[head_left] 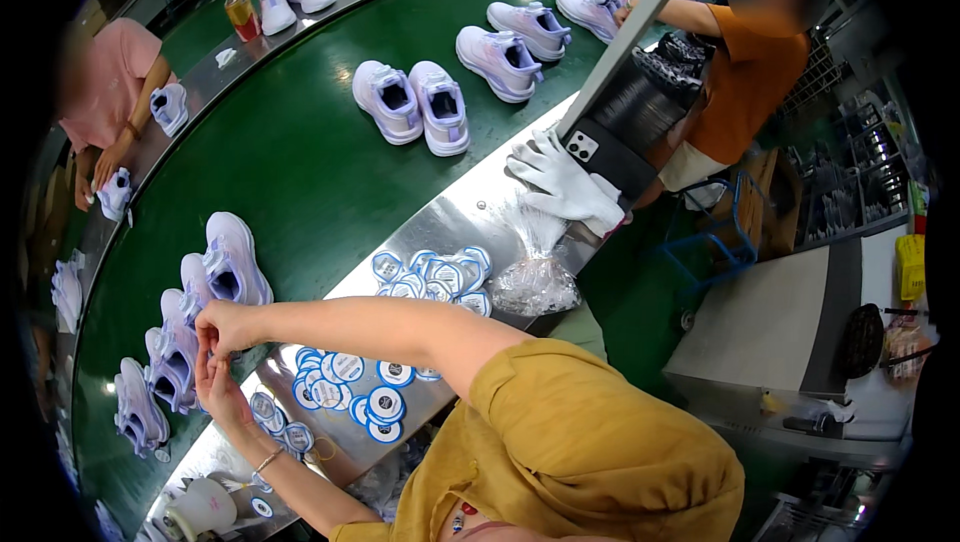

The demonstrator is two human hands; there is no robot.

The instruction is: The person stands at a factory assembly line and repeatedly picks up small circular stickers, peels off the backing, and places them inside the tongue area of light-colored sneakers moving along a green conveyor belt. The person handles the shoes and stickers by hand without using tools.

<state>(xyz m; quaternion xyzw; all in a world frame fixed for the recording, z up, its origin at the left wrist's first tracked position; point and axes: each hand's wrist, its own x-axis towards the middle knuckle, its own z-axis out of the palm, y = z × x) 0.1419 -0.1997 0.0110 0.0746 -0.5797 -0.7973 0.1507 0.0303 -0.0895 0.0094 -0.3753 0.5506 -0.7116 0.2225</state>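
My right hand (228,328) reaches across to the left, its fingers pinched together beside a row of white and lavender sneakers (172,364) on the green conveyor belt (300,207). Just below it, my left hand (222,394) has its fingertips bent up against the right hand's fingers. Whatever lies between the fingers is too small to make out. A pale sneaker (236,260) stands right behind my hands. Under and beside my forearms, many round white tags with blue rims (385,405) lie in loose piles on the metal ledge (425,227).
On the ledge to the right are a clear plastic bag (536,282), a white glove (565,182) and a phone (582,147). A slanted grey post (635,37) rises there. More sneakers (412,107) sit on the belt. Co-workers in pink (118,82) and orange (760,82) flank it.
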